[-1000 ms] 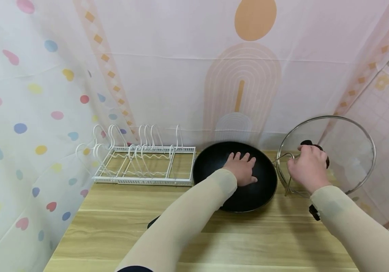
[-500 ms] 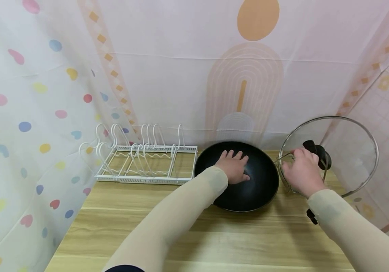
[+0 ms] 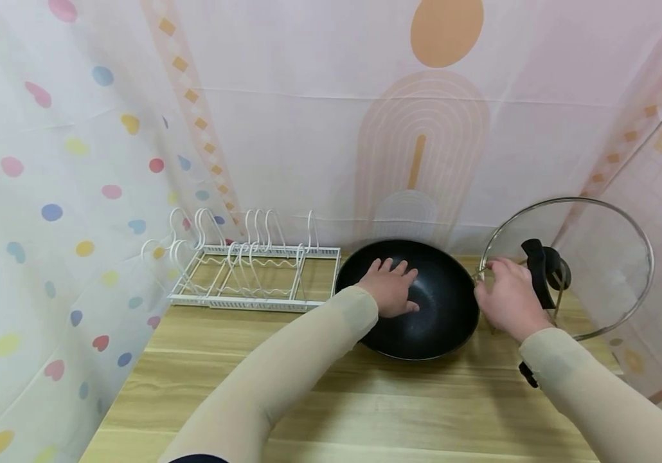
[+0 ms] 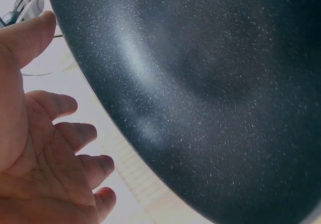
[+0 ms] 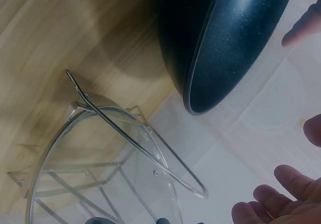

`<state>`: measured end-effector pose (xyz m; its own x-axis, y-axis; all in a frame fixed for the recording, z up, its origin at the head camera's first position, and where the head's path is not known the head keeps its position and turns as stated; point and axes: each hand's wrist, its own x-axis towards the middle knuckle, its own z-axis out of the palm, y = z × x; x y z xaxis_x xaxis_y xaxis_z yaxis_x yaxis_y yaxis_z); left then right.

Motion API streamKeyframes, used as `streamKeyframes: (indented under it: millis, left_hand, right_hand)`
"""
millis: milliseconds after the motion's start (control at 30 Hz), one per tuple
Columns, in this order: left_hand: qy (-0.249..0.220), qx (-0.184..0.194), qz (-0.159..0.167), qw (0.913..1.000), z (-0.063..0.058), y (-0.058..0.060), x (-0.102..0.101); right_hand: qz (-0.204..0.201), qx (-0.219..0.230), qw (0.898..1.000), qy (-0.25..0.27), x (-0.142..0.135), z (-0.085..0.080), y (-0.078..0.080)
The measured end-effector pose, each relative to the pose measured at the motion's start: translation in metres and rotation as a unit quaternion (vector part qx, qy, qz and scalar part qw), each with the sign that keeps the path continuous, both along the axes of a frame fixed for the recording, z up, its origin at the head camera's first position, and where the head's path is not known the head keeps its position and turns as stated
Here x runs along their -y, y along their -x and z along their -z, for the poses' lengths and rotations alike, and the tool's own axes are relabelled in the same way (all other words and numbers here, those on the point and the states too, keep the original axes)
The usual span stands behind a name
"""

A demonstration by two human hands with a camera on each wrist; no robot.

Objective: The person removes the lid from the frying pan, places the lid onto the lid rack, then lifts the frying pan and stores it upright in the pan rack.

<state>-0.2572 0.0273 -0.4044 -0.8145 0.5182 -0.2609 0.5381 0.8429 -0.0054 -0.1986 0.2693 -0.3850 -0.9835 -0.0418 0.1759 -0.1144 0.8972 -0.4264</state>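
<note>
My left hand [image 3: 385,289] hovers over the black wok [image 3: 441,315] with its fingers spread. In the left wrist view the fingers [image 4: 83,136] lie beside the wok's rim; I cannot tell whether the thumb touches it. The wok's handle is hidden. My right hand [image 3: 507,299] is just right of the wok, in front of the glass lid [image 3: 603,257]. That lid has a steel rim and a black knob [image 3: 541,270], and leans upright in a metal wire stand [image 5: 130,141]. The right wrist view shows loosely bent fingers [image 5: 288,179] apart from the stand, holding nothing.
A white wire dish rack [image 3: 215,302] lies left of the wok, its upright loops pointing up. The wooden table [image 3: 400,411] backs onto a patterned curtain [image 3: 308,141], with more cloth at both sides. The lid stands close to the table's right edge.
My right hand has drawn left, away from the lid's knob, uncovering more of it. My left hand has shifted a little left over the wok. The head view has turned slightly left.
</note>
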Motion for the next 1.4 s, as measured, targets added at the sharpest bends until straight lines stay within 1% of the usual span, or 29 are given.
streamKeyframes:
  millis: [200,333,567,767,967,1200,1400]
  left_hand:
    - [0.003,-0.005,0.003,1.0,-0.008,-0.007,0.011]
    - [0.014,-0.007,0.005,0.9999,-0.009,-0.009,0.017]
    - [0.035,-0.015,0.018,0.9991,-0.01,-0.012,0.027]
    - [0.047,-0.017,0.022,0.9985,-0.012,-0.016,0.036]
    - [0.052,-0.019,0.017,0.9983,-0.01,-0.019,0.046]
    - [0.046,-0.009,0.01,0.9989,-0.007,-0.021,0.06]
    - [0.046,-0.002,0.013,0.9989,-0.007,-0.028,0.072]
  right_hand:
    - [-0.005,0.036,0.999,-0.007,0.004,0.004,-0.002]
    - [-0.009,0.046,0.999,-0.012,0.006,0.007,-0.003]
    - [-0.036,0.048,0.998,-0.027,0.011,0.012,-0.007]
    - [-0.044,0.075,0.996,-0.027,0.015,0.017,-0.011]
    - [-0.053,0.062,0.996,-0.03,0.017,0.023,-0.014]
    - [-0.069,0.061,0.995,-0.024,0.021,0.031,-0.017]
    - [-0.087,0.055,0.994,-0.03,0.023,0.038,-0.02]
